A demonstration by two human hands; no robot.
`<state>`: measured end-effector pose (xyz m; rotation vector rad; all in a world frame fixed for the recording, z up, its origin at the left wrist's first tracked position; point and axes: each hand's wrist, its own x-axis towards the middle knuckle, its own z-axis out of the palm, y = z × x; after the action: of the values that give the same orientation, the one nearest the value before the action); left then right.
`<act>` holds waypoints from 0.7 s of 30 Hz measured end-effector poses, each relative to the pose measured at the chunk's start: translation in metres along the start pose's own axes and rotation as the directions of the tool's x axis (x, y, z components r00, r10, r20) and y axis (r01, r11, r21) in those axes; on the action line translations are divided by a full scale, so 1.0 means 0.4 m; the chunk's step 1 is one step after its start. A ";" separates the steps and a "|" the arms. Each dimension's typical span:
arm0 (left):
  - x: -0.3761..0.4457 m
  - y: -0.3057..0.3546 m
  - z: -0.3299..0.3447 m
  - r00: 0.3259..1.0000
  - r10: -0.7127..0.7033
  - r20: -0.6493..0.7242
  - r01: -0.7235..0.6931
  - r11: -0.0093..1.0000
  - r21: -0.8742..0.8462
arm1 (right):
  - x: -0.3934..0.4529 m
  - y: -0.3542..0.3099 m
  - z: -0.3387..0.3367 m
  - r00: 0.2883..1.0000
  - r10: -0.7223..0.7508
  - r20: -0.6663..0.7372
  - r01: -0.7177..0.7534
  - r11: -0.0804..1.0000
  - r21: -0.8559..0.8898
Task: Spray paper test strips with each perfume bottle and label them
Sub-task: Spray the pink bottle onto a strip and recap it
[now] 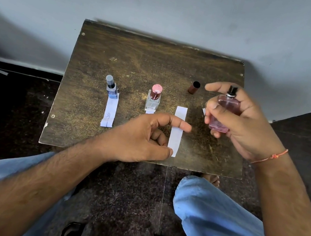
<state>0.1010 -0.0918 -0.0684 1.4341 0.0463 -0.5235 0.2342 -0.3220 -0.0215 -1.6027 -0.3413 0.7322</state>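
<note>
Pink perfume bottle (223,114), uncapped, sits gripped in my right hand (238,121), forefinger raised off its nozzle. My left hand (147,137) pinches a blank paper test strip (177,129) above the wooden table (139,63).

Left hand (147,137) low and forward, palm turned inward; index finger stretched out straight, thumb extended below it, remaining fingers curled under. Left forearm bare, striped sleeve pushed up near the elbow. Right hand (238,119) raised, fingers and thumb wrapped in a grip, index finger lifted and crooked above. Orange thread around the right wrist.
</note>
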 end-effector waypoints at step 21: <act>0.003 0.012 0.009 0.990 0.098 -0.105 -0.096 0.995 0.024 | 0.006 -0.008 0.050 0.992 0.124 -0.028 -0.126 0.951 -0.284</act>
<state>0.1028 -0.0954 -0.0639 1.4737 0.0566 -0.3685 0.2242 -0.3045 -0.0196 -1.9141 -0.3526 0.7988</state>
